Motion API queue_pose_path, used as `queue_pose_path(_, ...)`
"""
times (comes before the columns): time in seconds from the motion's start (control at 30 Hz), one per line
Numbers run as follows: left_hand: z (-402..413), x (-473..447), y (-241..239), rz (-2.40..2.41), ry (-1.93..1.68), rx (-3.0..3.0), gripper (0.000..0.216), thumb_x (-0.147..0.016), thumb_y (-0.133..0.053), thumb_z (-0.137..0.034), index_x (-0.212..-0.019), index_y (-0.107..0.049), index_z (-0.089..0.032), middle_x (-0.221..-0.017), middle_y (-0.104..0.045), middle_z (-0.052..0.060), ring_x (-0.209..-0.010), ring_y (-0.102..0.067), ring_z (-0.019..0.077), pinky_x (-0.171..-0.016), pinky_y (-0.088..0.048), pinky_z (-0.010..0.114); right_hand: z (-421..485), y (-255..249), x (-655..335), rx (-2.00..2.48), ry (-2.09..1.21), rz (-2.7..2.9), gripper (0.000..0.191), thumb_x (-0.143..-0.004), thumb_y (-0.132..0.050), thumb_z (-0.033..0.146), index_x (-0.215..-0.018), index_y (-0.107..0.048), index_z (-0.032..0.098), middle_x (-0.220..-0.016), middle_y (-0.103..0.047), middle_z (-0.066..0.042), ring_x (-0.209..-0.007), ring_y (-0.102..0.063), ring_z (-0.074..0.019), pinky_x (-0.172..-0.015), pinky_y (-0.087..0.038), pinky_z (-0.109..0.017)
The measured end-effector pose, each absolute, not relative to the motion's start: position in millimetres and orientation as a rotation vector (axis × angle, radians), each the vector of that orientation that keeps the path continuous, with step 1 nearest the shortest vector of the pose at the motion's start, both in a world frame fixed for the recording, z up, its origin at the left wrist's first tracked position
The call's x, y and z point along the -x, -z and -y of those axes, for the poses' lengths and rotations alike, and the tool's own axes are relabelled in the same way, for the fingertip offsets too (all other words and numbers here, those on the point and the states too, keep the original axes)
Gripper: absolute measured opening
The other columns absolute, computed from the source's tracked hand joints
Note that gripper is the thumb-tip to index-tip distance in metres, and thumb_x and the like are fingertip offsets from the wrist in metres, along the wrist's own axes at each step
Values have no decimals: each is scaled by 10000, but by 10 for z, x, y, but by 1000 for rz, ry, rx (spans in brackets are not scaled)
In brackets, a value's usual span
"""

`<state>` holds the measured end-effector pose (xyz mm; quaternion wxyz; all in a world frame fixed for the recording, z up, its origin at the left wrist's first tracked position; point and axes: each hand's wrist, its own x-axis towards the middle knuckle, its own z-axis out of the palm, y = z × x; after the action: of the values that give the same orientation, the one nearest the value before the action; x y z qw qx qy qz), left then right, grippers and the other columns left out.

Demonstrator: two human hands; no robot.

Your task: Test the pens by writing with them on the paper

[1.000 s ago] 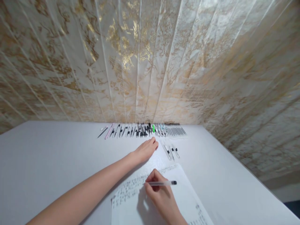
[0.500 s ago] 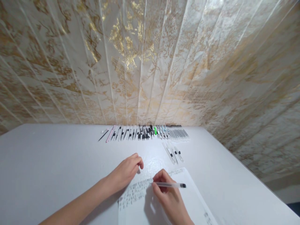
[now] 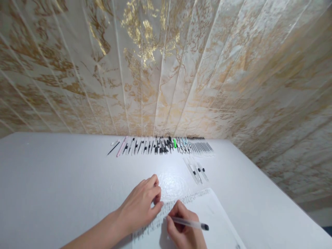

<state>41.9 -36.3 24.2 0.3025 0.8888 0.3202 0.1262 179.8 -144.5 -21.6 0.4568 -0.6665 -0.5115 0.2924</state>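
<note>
My right hand (image 3: 183, 231) grips a clear pen with a black cap (image 3: 190, 224), held sideways over a white sheet of paper (image 3: 212, 214) covered with lines of handwriting. My left hand (image 3: 141, 204) rests at the sheet's top left corner, fingers curled loosely and pressing on the paper's edge. The sheet lies on a white table (image 3: 57, 180) near its front edge.
A long row of several pens (image 3: 160, 145) lies along the table's far edge against a gold-marbled wall (image 3: 166, 69). Three clear pens (image 3: 197, 171) lie apart, just beyond the sheet. The table's right edge (image 3: 275, 186) runs diagonally.
My left hand has pulled back from near the pen row to the sheet's corner and curled its fingers. The right hand with the pen stays over the paper.
</note>
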Motion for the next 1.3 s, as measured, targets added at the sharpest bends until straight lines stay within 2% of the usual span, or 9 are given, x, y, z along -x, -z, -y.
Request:
queue_pose_path(0.4,360,-393,-118,-816,-335,-2418,103,-796,-546,-142,-704,-534,-187,-964,-522,30,-864,-514,196,-767,-386,337,1439,165,-1785,1660,-768,1265,193,-708,-512,256,-593,-360,229,-470,-342,72,-437,-284,-96,-436,-208,-260)
queue_pose_path(1.3,356,-406,-130,-818,-326,-2408,96,-784,-564,-151,-703,-533,-192,-966,-523,32,-893,-519,205,-780,-390,343,1447,189,-1806,1646,-757,1253,193,-696,-544,220,-583,-387,218,-471,-348,78,-440,-301,-87,-427,-220,-236)
